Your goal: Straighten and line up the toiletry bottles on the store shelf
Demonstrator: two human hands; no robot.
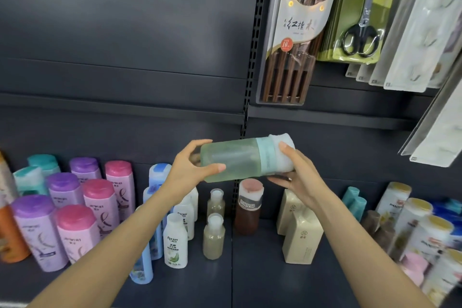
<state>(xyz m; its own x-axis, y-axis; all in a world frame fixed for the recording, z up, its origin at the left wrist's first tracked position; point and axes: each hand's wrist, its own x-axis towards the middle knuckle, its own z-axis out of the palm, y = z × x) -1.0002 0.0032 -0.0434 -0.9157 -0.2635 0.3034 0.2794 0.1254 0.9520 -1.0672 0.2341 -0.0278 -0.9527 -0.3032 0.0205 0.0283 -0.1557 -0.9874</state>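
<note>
Head view: brown bottle (247, 210) under held green bottle (240, 160).

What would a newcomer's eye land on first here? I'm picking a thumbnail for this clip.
First, the pale green bottle held sideways in mid-air at the centre, the left hand gripping its base and the right hand at its white cap end. Below it, bottles stand on the dark shelf, with purple and pink bottles at left. Packaged scissors hang at upper right.

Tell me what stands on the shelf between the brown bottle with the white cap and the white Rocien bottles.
Two small clear bottles of pale liquid, one behind the other, in the head view.
</note>
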